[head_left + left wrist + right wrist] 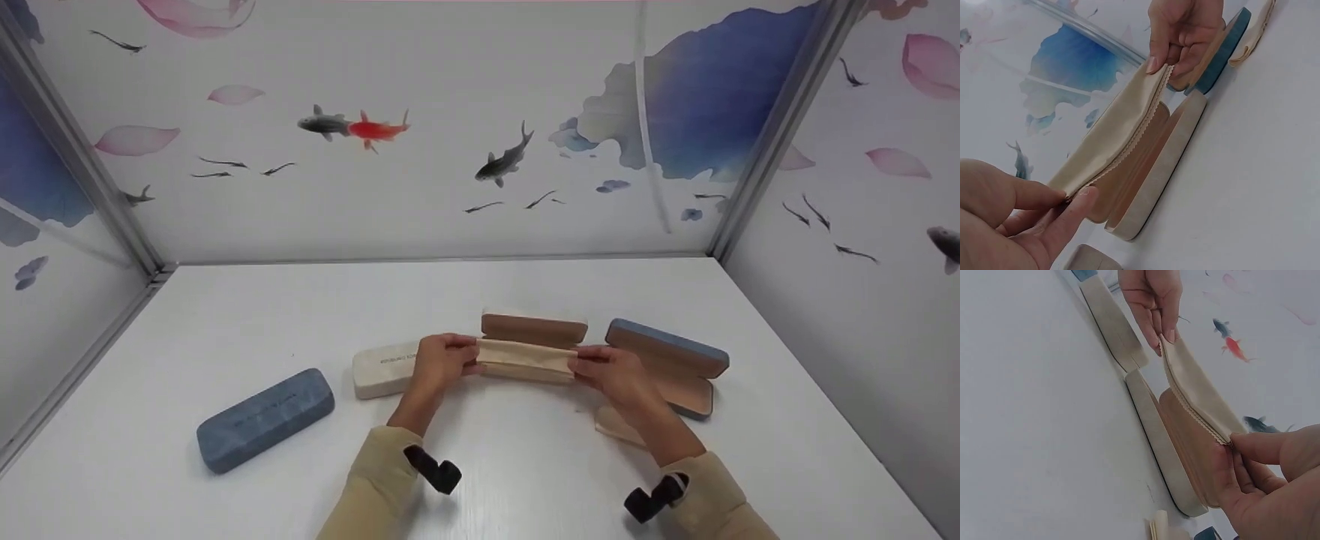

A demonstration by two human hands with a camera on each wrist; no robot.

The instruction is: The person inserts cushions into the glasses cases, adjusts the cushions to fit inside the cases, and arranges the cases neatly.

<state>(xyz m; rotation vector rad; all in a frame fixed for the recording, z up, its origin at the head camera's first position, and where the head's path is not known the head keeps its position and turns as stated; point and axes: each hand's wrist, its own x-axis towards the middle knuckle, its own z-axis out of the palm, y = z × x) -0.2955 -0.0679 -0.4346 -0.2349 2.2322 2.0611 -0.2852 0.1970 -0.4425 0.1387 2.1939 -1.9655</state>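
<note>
A folded beige cleaning cloth (529, 356) with zigzag edges is stretched between the two hands. My left hand (442, 364) pinches one end of it between thumb and fingers. At the opposite end my right hand (611, 371) pinches it the same way. Behind and below the cloth stands an open cream glasses case (534, 328) with brown lining, partly hidden by it in the head view. Both wrist views show the cloth (1114, 132) held over the lined inside of that case (1157, 444).
Right of the hands lies an open blue glasses case (664, 356). Another folded beige cloth (616, 426) is partly under the right forearm in the head view. To the left are a closed cream case (382, 369) and a closed blue case (266, 420). Printed panels (420, 217) enclose the white table.
</note>
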